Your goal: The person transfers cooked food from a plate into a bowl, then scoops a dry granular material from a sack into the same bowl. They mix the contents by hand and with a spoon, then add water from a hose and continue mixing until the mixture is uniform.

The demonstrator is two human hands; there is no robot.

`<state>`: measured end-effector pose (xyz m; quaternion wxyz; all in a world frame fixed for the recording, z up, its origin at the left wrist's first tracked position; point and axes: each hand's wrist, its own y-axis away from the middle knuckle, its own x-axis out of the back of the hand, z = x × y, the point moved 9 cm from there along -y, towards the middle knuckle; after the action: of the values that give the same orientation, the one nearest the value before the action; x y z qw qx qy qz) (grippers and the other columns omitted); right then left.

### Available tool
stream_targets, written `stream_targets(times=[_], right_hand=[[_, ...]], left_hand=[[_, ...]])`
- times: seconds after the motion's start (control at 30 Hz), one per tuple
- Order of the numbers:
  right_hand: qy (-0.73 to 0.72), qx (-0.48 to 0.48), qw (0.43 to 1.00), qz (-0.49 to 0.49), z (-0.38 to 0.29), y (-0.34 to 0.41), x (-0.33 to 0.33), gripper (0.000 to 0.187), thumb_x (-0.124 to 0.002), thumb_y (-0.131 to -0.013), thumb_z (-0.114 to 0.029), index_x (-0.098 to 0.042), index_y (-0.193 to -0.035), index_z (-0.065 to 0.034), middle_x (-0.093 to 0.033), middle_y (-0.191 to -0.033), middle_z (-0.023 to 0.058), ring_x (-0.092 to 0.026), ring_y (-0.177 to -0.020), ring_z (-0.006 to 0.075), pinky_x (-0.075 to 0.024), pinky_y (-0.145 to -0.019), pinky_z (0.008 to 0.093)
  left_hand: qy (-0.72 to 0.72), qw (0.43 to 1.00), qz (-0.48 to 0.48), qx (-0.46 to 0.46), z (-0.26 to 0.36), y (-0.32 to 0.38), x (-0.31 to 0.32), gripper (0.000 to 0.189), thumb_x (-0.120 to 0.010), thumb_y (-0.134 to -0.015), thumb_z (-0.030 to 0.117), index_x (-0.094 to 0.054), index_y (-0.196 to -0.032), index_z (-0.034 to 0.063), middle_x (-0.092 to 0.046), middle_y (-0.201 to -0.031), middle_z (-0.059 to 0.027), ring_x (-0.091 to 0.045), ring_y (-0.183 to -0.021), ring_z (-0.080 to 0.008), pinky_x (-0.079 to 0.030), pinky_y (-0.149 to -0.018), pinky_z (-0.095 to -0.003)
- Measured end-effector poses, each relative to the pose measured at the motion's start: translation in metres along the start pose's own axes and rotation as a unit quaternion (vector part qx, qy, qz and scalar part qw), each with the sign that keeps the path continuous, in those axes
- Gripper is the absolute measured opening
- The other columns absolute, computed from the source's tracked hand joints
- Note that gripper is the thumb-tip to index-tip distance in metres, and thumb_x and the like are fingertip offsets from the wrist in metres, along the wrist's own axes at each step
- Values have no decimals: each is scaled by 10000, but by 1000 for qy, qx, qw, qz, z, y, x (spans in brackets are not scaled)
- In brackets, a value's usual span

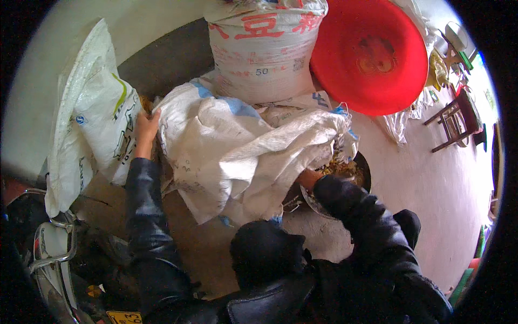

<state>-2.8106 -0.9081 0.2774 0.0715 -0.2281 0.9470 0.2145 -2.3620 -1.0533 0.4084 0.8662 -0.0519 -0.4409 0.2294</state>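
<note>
A crumpled white woven sack (238, 158) with blue stripes lies spread in front of me. At its left edge, my left hand (146, 128) grips the fabric with the thumb on the near side; the fingertips are hidden. My right hand (309, 179) reaches under the sack's right side, over a round dark pan (366, 168) holding yellowish-brown loose material (344, 168). Its fingers are covered by the sack, so their pose cannot be seen. Directly behind stands a full white sack (263, 52) with red printing.
A large red plastic basin (336, 77) leans upright at the back right. Another white woven sack (97, 117) hangs at left, above a motorcycle's metal rack (54, 259). Wooden stools (457, 117) and plastic bags (394, 127) are at right.
</note>
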Motion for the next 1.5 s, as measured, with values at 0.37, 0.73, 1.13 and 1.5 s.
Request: stream_targets(times=[0.37, 0.73, 1.13, 1.5], right_hand=[[76, -16, 997, -11, -2, 23, 39, 286, -600, -890, -280, -592, -1042, -38, -543, -667, 15, -515, -558, 94, -416, -460, 256], [226, 23, 973, -50, 13, 83, 121, 261, -585, -902, -284, -594, -987, -37, -516, -616, -11, -471, -501, 83, -369, -434, 248], [69, -133, 989, -1, 43, 204, 186, 222, -585, -911, -247, -586, -1021, -54, -412, -612, -46, -375, -468, 46, -280, -390, 204], [339, -24, 925, 171, 24, 277, 267, 196, -627, -867, -187, -597, -996, -43, -540, -632, 33, -514, -509, 139, -431, -472, 297]], left_hand=[[-76, 765, -261, -584, 330, 339, -116, 507, -733, -677, 301, -596, -1165, 278, -231, -1485, -98, -153, -1392, -338, -161, -1053, -618], [-96, 877, -109, -458, 292, 227, -99, 551, -470, -682, -110, -647, -1140, 142, -520, -1293, -107, -508, -993, -301, -433, -904, -354], [-92, 912, -111, -385, 283, 186, -104, 658, -433, -650, -136, -597, -1221, 145, -506, -1308, -129, -485, -1109, -333, -388, -978, -370], [-112, 935, -68, -331, 256, 154, -115, 635, -428, -663, -105, -597, -1220, 149, -512, -1313, -120, -493, -1125, -326, -381, -982, -361]])
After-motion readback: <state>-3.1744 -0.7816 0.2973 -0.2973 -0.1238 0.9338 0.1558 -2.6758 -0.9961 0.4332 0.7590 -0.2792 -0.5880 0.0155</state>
